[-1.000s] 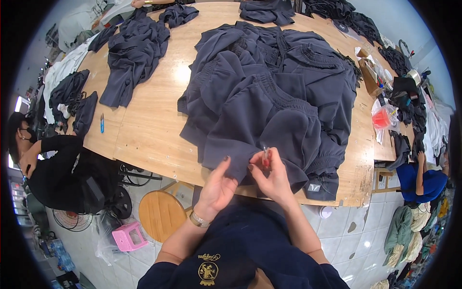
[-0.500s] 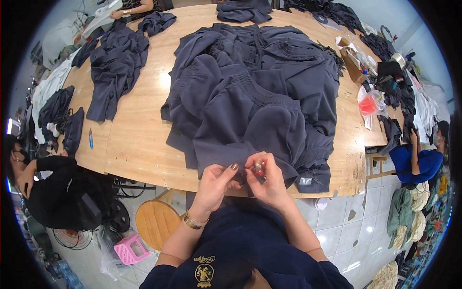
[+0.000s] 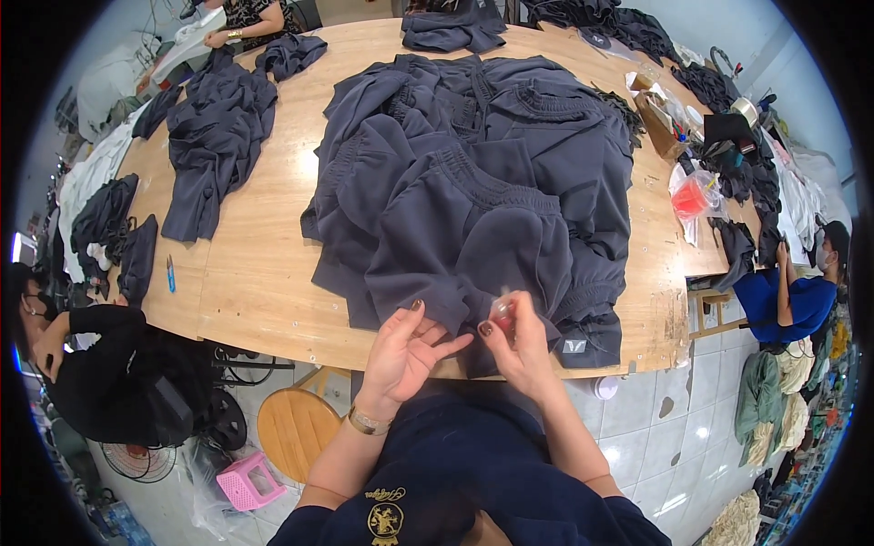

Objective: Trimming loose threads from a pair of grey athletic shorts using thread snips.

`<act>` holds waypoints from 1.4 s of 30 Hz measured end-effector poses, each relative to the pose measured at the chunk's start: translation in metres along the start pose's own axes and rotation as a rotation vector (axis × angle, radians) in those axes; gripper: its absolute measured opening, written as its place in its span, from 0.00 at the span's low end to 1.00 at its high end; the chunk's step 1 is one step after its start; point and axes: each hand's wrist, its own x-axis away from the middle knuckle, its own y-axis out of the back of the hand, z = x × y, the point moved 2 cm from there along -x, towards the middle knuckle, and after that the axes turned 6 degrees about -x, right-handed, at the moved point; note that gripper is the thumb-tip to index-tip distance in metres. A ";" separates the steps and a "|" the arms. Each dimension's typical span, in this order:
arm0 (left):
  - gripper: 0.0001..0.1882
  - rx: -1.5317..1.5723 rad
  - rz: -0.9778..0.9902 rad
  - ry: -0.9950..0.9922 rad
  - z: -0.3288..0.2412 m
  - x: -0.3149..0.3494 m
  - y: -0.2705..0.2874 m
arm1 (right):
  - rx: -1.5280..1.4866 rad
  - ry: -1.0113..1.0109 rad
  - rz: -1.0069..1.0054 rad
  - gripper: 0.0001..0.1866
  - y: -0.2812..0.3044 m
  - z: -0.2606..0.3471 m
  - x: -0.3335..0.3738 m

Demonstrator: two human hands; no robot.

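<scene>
A pair of dark grey trousers [image 3: 464, 227] with a gathered elastic waistband lies on top of a heap of similar garments at the table's near edge. My left hand [image 3: 402, 353] is open beside its lower edge, palm turned up and fingers spread, with nothing in it. Just to the right, my right hand [image 3: 517, 350] is closed, thumb against curled fingers, in front of the same cloth. A small, shiny, clear and reddish thing [image 3: 502, 315] shows at its fingers, too blurred to name. A fold of cloth hangs over the edge between the hands.
Another dark garment [image 3: 214, 150] and blue snips [image 3: 171, 273] lie to the left. At right are a bagged red drink [image 3: 694, 196] and a cardboard box [image 3: 660, 125]. A wooden stool [image 3: 299, 435] and pink stool [image 3: 250, 480] stand below. Other people sit around.
My left hand has let go of the cloth edge and opened. My right hand has drawn slightly to the right, away from the left, with the small thing in its fingers.
</scene>
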 end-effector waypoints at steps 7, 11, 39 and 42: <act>0.12 0.035 -0.071 -0.026 0.005 -0.005 0.003 | 0.402 0.122 0.011 0.16 -0.011 -0.004 0.006; 0.12 0.016 -0.077 -0.047 0.007 -0.004 0.003 | 0.384 0.103 0.023 0.15 -0.014 -0.002 0.005; 0.11 -0.025 -0.092 -0.088 0.013 -0.005 0.000 | 0.406 0.124 0.023 0.15 -0.011 -0.005 0.000; 0.11 -0.036 -0.065 -0.110 0.014 -0.006 0.001 | 0.403 0.124 0.009 0.15 -0.012 -0.005 0.000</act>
